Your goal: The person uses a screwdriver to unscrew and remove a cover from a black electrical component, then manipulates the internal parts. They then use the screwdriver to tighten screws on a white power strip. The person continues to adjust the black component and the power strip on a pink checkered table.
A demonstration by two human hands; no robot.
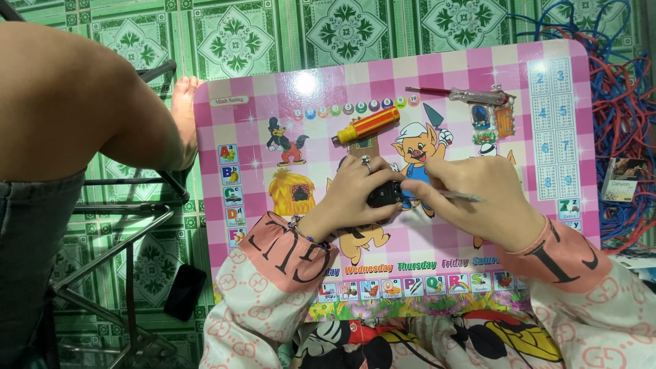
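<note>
My left hand (355,190) grips a small black device (384,194) held just above a pink checked children's table (478,75) with cartoon pictures. My right hand (488,198) pinches a thin metal tool (459,197) whose tip points left at the black device. Both hands meet at the middle of the table. I wear pink-cuffed patterned sleeves. Most of the black device is hidden by my fingers.
A yellow and red screwdriver handle (367,125) and a slim clear-handled screwdriver (465,94) lie at the table's far side. Another person's leg (75,102) and bare foot (183,109) sit at left by a metal rack (123,239). Tangled blue and red cables (625,116) lie at right. A black phone (184,292) rests on the green tiled floor.
</note>
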